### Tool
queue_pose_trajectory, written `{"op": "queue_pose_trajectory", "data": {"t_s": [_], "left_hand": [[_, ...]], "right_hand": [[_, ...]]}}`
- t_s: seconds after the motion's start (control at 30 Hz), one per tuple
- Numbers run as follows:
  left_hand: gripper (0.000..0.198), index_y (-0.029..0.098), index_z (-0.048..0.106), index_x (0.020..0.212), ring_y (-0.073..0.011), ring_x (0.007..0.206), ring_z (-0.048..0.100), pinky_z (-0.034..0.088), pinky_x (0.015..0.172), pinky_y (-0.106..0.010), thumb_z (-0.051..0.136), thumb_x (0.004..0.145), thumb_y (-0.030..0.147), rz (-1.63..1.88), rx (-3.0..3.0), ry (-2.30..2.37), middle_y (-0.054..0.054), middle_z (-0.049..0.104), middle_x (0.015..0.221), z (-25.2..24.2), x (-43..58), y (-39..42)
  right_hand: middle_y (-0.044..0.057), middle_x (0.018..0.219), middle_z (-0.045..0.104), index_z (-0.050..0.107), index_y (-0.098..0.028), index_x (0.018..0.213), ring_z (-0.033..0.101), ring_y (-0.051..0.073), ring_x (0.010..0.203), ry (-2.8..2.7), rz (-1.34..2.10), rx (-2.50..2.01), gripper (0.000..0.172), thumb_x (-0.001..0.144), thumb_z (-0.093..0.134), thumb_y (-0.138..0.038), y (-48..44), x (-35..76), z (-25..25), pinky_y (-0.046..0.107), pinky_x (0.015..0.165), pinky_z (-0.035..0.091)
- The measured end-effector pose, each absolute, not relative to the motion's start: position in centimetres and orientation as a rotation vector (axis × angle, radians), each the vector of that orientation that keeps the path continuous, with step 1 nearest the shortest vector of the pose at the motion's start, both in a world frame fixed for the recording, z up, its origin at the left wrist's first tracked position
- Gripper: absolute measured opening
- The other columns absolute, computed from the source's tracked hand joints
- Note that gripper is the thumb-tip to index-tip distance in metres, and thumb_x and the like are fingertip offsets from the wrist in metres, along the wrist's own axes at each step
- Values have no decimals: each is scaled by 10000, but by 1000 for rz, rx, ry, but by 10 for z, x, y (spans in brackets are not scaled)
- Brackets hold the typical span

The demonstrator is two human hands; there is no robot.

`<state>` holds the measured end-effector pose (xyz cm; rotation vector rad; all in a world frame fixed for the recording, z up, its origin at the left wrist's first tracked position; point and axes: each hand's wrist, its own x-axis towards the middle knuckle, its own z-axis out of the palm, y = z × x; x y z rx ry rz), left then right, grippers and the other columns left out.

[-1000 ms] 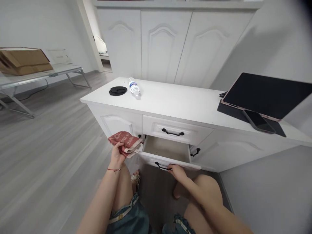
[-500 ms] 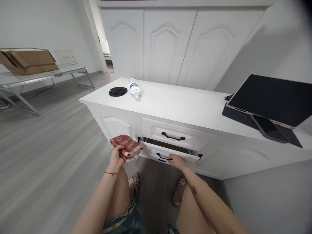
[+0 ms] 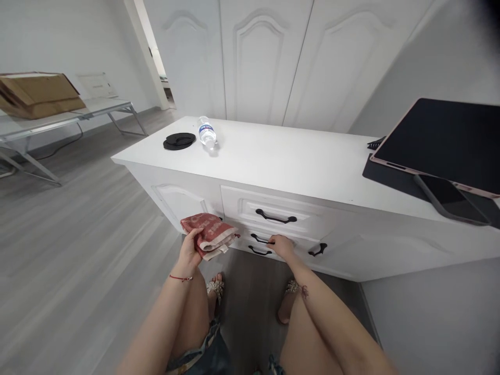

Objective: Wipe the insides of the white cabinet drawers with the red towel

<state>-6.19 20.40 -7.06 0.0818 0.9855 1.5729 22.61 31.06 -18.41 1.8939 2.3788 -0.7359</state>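
Note:
My left hand (image 3: 190, 250) grips a folded red towel (image 3: 209, 232) with a pale edge, held in front of the cabinet's left door (image 3: 179, 200). Close to the right end of the black middle drawer handle (image 3: 260, 238), my right hand (image 3: 282, 246) has its fingers curled round it. That middle drawer sits flush with the front. Above it is the top drawer (image 3: 250, 208), closed, with its own black handle (image 3: 276, 216). A lower black handle (image 3: 260, 250) shows just beneath my right hand's level.
On the white cabinet top (image 3: 269, 156) lie a clear water bottle (image 3: 207, 133), black round mats (image 3: 178, 140), a dark tablet (image 3: 449, 140) and a phone (image 3: 449, 198). A cardboard box (image 3: 39, 95) rests on a folding table (image 3: 103, 105) at left. My feet stand before the drawers.
The middle drawer, partly open before, is now pushed in, with my right hand still at its handle. The towel in my left hand has shifted slightly right.

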Motion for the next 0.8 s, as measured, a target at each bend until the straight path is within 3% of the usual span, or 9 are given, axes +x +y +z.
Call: {"op": "queue_pose_trajectory", "data": {"t_s": [0.4, 0.6, 0.8], "left_hand": [[363, 137, 631, 1019, -248, 837, 695, 570, 804, -399, 561, 673, 55, 1514, 65, 1036, -89, 726, 916, -76, -46, 216], [301, 146, 609, 864, -193, 656, 674, 577, 715, -351, 533, 601, 22, 1509, 5, 1104, -37, 700, 736, -79, -32, 216], [307, 148, 587, 778, -181, 596, 637, 564, 628, -326, 488, 519, 18, 1527, 17, 1096, -8, 653, 662, -77, -26, 215]], "right_hand": [[27, 1000, 727, 719, -232, 934, 641, 198, 972, 2416, -805, 1907, 174, 793, 640, -298, 319, 228, -191, 243, 778, 428], [69, 1098, 689, 658, -163, 1087, 633, 168, 970, 2567, -941, 1819, 282, 813, 598, -183, 304, 231, -191, 232, 857, 427], [89, 1190, 628, 574, -173, 1197, 640, 148, 848, 2621, -1012, 1820, 338, 866, 524, -216, 276, 246, -183, 267, 824, 456]]}}
